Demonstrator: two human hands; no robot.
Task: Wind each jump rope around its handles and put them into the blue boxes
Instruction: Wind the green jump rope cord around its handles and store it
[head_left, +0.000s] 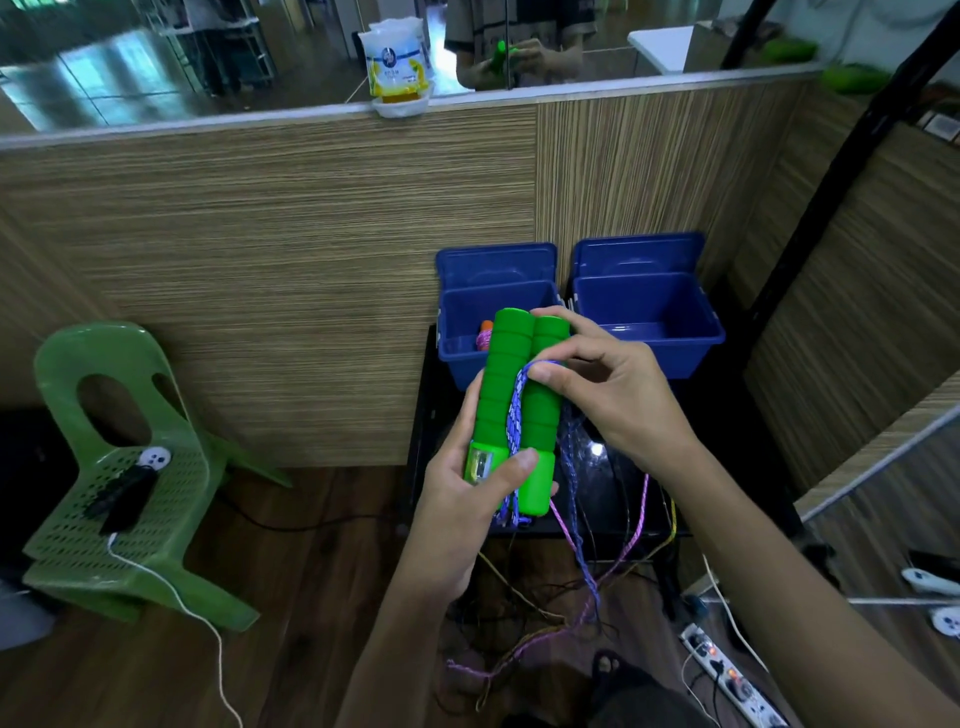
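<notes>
My left hand (462, 499) grips two green foam jump rope handles (506, 384) held side by side and upright, thumb across their lower ends. A blue-and-white rope (515, 415) runs between the handles. My right hand (608, 384) pinches a loop of that rope against the upper part of the right handle. The rest of the rope (574, 499) hangs down past the black table (623, 483). Behind stand two open blue boxes: the left box (457, 348) holds an orange-handled rope with pink cord (484, 335), the right box (649, 317) looks empty.
A wooden partition (311, 260) stands behind the boxes. A green plastic chair (119, 467) with a black device sits at the left. Pink, purple and yellow ropes (571, 613) and cables trail on the floor. A power strip (727, 675) lies at the lower right.
</notes>
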